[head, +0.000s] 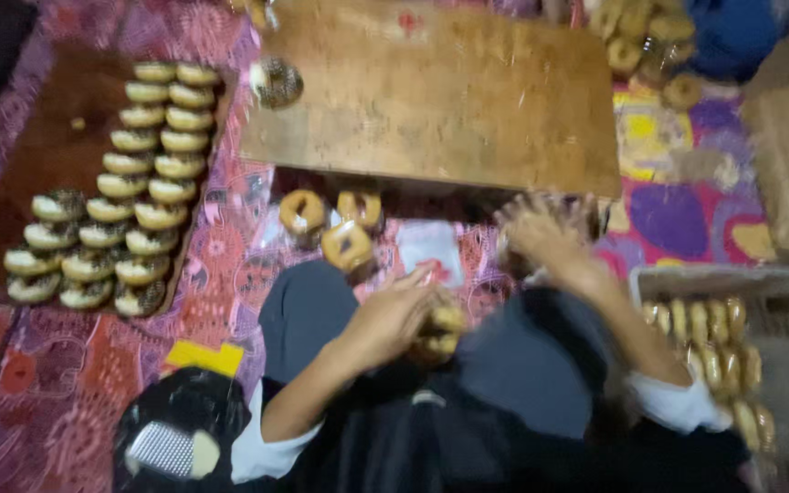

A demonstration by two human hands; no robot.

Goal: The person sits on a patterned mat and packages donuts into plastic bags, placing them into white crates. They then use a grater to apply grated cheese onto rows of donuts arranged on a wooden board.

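- The left hand [393, 319] rests on the person's lap, fingers curled narrowly about a small stack of ring-shaped doughnuts [440, 330] that sits just to its right, near the middle of the scene.
- The right hand [550, 236] is raised a little farther off, at the near edge of the low wooden table [431, 91]; it is blurred with motion, the fingers seem spread, and whether it holds anything cannot be told.
- Judging by the grip, the stack will handle best if held lightly by its sides, so that any topping is not smeared, and kept level so the rings do not slide apart.
- Just beyond the knees, three loose doughnuts [335, 224] lie on clear wrapping over the patterned cloth [230, 246], with a small white packet [431, 251] beside them.
- To the far left, a brown board [57, 146] carries neat rows of topped doughnuts [125, 196], touching one another.
- A single dark-sprinkled doughnut [276, 82] sits at the table's far left corner.
- On the right, a grey crate [783, 315] holds plain doughnuts [710, 342] standing on edge.
- More doughnuts are heaped at the far right [641, 36].
- Near left, a black bag [175, 429] holds a grater [164, 449].
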